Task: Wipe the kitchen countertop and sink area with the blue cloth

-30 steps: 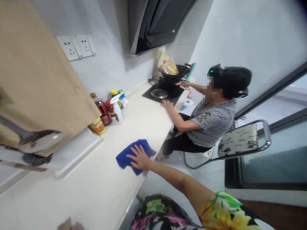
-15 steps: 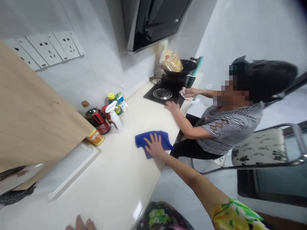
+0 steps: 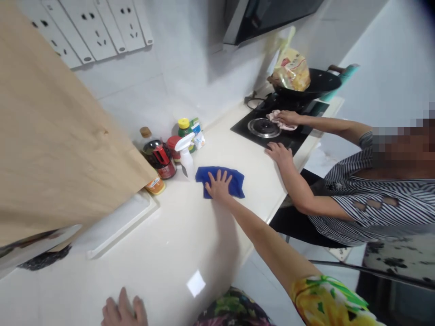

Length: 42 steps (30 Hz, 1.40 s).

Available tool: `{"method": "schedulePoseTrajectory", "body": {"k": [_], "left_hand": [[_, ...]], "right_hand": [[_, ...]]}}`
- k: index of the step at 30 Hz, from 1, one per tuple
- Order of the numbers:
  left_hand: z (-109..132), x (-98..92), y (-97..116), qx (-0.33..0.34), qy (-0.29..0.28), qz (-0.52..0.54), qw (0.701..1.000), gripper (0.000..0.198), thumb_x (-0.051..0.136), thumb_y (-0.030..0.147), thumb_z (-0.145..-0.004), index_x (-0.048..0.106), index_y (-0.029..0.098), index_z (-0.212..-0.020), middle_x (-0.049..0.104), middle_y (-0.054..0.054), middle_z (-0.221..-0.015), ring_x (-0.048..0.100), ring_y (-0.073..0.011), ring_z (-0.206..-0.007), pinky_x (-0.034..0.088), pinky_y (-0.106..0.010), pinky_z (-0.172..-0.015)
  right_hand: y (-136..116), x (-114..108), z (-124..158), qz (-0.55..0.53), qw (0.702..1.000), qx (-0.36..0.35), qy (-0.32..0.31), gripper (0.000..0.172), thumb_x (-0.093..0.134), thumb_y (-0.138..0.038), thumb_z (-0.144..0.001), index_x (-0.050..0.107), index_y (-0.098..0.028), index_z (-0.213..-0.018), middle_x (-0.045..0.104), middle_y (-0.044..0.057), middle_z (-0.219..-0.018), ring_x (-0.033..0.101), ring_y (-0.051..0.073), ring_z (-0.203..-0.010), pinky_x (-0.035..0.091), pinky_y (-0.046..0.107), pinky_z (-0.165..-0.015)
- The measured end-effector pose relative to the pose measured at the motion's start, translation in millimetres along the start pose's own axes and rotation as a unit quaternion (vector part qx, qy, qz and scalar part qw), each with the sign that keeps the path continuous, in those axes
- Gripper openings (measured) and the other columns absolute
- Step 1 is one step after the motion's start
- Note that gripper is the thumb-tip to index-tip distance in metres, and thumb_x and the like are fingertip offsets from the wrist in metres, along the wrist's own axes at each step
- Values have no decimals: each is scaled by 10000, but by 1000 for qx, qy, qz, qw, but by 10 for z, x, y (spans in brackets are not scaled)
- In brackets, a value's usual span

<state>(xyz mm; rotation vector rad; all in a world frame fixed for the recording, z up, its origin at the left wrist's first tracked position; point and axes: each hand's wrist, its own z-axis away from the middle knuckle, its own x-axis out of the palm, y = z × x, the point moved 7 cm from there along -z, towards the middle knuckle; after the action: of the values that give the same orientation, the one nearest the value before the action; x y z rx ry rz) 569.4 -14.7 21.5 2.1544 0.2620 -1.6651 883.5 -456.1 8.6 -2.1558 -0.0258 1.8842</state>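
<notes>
partly, the blue cloth is hidden by the right hand lying on it, on the tabletop near the spray bottle. the left hand is cut off by the bottom edge; whether it touches the tabletop is hard to make out. a wooden panel covers part of the orange tub. the right arm slants in from the lower right, palm down, its grip spread wide; the left grip is loosely spread, fingers a little bent.
</notes>
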Motion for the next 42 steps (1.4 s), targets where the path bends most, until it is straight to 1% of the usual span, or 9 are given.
{"method": "schedulePoseTrajectory", "body": {"k": [6, 11, 15, 23, 27, 31, 36, 39, 42], "left_hand": [[19, -67, 58, 3, 3, -4, 1000, 642, 308, 455, -925, 506, 39, -1372, 329, -293, -1527, 238, -406, -1465, 282, -628, -1134], [103, -23, -18, -5, -2, -6, 1000, 601, 330, 400, -944, 475, 44, -1405, 303, -289, -1545, 179, -384, -1490, 230, -613, -1164], [150, 51, -100, -8, 1, 4, 1000, 573, 363, 378, -946, 468, 72, -1419, 276, -264, -1570, 136, -370, -1503, 193, -603, -1181], [217, 122, -181, -6, 17, 17, 1000, 544, 371, 349, -951, 487, 86, -1413, 283, -259, -1572, 111, -372, -1510, 179, -603, -1190], [269, 191, -274, 1, 25, 47, 999, 546, 393, 357, -946, 489, 99, -1417, 278, -249, -1581, 112, -380, -1510, 181, -615, -1191], [320, 238, -439, 15, 22, 119, 993, 518, 401, 381, -949, 520, 140, -1393, 318, -209, -1579, 157, -353, -1508, 212, -623, -1189], [429, -33, -499, 50, 37, 217, 974, 507, 354, 325, -971, 442, 154, -1440, 352, -165, -1574, 183, -265, -1513, 290, -549, -1203], [450, -236, -322, 104, 20, 255, 961, 510, 332, 298, -978, 395, 190, -1473, 370, -118, -1574, 229, -221, -1502, 314, -504, -1211], [403, -264, -168, 107, -36, 280, 953, 521, 309, 332, -985, 393, 182, -1477, 408, -126, -1551, 300, -216, -1475, 323, -494, -1211]], "right_hand": [[-29, 21, 59, 79, 997, 13, 19, 640, 335, -480, -976, 259, -213, -1552, 263, 211, -1592, 199, 478, -1435, 115, 749, -1064], [-38, 41, 665, 105, 993, -7, 61, 625, 348, -440, -970, 289, -199, -1543, 309, 232, -1564, 221, 482, -1427, 174, 741, -1051], [-233, 62, 1219, 137, 987, -19, 78, 638, 393, -428, -954, 297, -196, -1540, 327, 249, -1547, 226, 498, -1426, 205, 746, -1036], [-1192, 199, 1617, 122, 991, -23, 49, 628, 409, -422, -951, 325, -195, -1530, 351, 266, -1531, 277, 528, -1401, 184, 770, -1021], [-1736, 243, 1893, 86, 993, -78, 23, 636, 426, -423, -942, 333, -195, -1528, 333, 260, -1547, 272, 516, -1413, 148, 772, -1045], [-2158, 293, 2359, 51, 986, -162, -6, 647, 445, -444, -932, 340, -209, -1526, 294, 229, -1579, 235, 492, -1442, 85, 757, -1087], [-2567, 355, 3044, 7, 967, -252, -45, 674, 452, -476, -927, 305, -235, -1538, 237, 197, -1611, 141, 485, -1475, 29, 746, -1113], [-2826, 374, 3520, -37, 939, -327, -99, 711, 450, -453, -922, 230, -229, -1559, 192, 168, -1630, 72, 466, -1492, -7, 770, -1103], [-2985, 327, 3918, -58, 910, -392, -122, 737, 492, -427, -892, 202, -299, -1557, 217, 80, -1637, 61, 409, -1511, 7, 745, -1135]]}}
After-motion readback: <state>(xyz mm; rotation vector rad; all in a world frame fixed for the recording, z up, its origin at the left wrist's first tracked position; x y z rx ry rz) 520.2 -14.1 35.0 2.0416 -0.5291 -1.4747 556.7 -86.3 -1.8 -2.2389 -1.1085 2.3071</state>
